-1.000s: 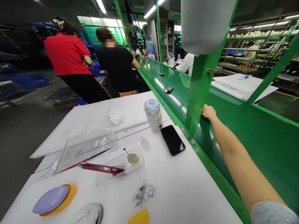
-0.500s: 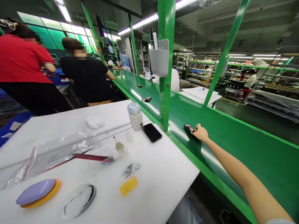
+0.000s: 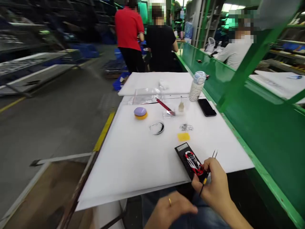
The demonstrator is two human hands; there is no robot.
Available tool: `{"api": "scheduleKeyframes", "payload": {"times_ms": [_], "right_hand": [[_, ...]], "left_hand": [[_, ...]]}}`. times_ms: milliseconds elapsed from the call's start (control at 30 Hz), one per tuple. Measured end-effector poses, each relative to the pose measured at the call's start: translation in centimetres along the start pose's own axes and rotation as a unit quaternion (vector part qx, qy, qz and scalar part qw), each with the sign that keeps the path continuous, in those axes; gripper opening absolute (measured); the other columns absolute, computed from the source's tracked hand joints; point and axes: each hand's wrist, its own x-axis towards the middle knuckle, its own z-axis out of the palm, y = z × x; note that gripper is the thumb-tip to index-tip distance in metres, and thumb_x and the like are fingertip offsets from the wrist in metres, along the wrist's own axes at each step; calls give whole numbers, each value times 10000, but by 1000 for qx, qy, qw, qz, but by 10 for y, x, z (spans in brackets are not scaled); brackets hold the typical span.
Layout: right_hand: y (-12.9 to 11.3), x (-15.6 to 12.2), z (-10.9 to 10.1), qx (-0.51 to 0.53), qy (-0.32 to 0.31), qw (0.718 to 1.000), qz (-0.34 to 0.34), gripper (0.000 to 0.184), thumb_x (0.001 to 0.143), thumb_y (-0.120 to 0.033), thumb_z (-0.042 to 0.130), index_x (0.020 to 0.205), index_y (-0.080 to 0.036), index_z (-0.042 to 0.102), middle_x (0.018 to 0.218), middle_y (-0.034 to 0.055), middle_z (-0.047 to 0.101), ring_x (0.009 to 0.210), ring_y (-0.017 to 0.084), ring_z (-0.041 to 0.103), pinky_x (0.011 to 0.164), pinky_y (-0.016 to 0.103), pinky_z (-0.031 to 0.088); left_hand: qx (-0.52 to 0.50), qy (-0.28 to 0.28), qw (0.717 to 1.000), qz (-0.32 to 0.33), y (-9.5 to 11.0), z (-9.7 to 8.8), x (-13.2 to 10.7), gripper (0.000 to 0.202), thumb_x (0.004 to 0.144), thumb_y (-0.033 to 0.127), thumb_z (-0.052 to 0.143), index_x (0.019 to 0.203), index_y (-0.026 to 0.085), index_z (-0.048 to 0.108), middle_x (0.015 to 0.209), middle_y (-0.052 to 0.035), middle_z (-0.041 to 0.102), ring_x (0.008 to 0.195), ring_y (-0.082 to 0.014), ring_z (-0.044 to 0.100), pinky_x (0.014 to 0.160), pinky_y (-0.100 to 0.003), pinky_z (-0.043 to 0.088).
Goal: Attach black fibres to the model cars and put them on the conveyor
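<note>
My right hand point(image 3: 215, 183) grips the end of a black base that carries a red and white toy car point(image 3: 192, 162). The same hand also holds dark tweezers point(image 3: 205, 180) with a yellow band, their points sticking up above the fingers. The base hangs over the front edge of the white tabletop point(image 3: 133, 159). Below that edge, over the lap, is my left hand point(image 3: 170, 208), fingers stretched towards the car without touching it. Beyond the car lie a yellow piece point(image 3: 183, 136) and a small heap of thin dark bits point(image 3: 186, 127).
A round clear dish point(image 3: 157, 128), a purple and orange oval case point(image 3: 140, 113), a red cutter knife point(image 3: 165, 106), a phone point(image 3: 206, 107) and a patterned cup point(image 3: 197, 86) lie or stand on the table. A green conveyor point(image 3: 267, 127) runs along the right. Several people are further off.
My right hand has brought the toy car on its base from the conveyor to the table's front edge. My left hand has come into view. The camera has turned left.
</note>
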Motion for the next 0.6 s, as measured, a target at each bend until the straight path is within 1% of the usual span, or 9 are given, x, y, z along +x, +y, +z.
{"api": "scheduleKeyframes", "payload": {"times_ms": [33,67,133,233,300,333,467,533,600], "right_hand": [[-4,-4,6,-12,-11,1000,-16,223,760,-224,609,839,-263,404,672,-40,519,558,167,525,506,267,423],[-5,-4,8,-19,-27,999,-32,227,770,-248,639,837,-262,423,665,-35,533,554,177,539,498,275,431],[3,9,2,-9,-70,995,-65,231,795,-314,705,855,-256,489,706,-9,613,593,195,602,520,293,475],[23,64,-14,27,-74,994,-82,105,894,-323,675,914,-245,608,804,24,720,670,192,678,610,295,521],[33,121,-10,27,-6,997,-73,134,958,-274,567,861,-236,652,718,19,719,594,177,656,602,292,487],[36,151,-2,18,2,998,-63,179,968,-289,536,884,-224,680,681,24,710,597,189,661,617,302,480],[36,250,55,-136,-104,985,2,306,988,-386,514,1006,-203,757,762,76,735,751,258,670,648,331,401],[30,277,78,-164,-144,976,8,294,970,-402,560,1033,-196,760,852,99,751,825,276,660,656,333,373],[25,289,84,-170,-148,974,6,248,961,-334,564,1016,-176,747,910,120,748,870,277,645,679,336,363]], "left_hand": [[64,97,993,-8,6,-10,0,535,905,700,608,1262,307,673,1110,-51,770,1023,-226,738,945,-329,602],[130,156,979,-16,9,-18,2,527,900,611,677,1321,299,618,1189,-69,743,1091,-246,721,966,-365,604],[255,197,945,-48,8,-31,12,722,836,489,790,1454,277,482,1393,-129,642,1269,-317,644,1032,-482,584],[360,112,924,-68,-1,-42,35,1168,642,524,930,1579,224,301,1620,-226,393,1470,-435,432,1110,-645,490],[375,56,923,-60,-7,-47,51,1345,535,575,966,1606,199,245,1670,-247,277,1529,-453,314,1161,-675,418],[375,42,924,-57,-9,-49,57,1378,506,592,970,1607,192,244,1678,-247,259,1541,-450,287,1181,-676,391],[377,31,924,-55,-14,-51,67,1350,479,627,958,1580,173,320,1658,-237,317,1522,-443,338,1207,-669,357],[380,35,923,-58,-15,-50,66,1331,494,652,939,1577,176,330,1659,-230,320,1514,-442,354,1210,-664,356],[381,39,922,-59,-16,-48,63,1319,514,679,919,1583,189,322,1668,-214,310,1516,-433,353,1219,-650,349]]}}
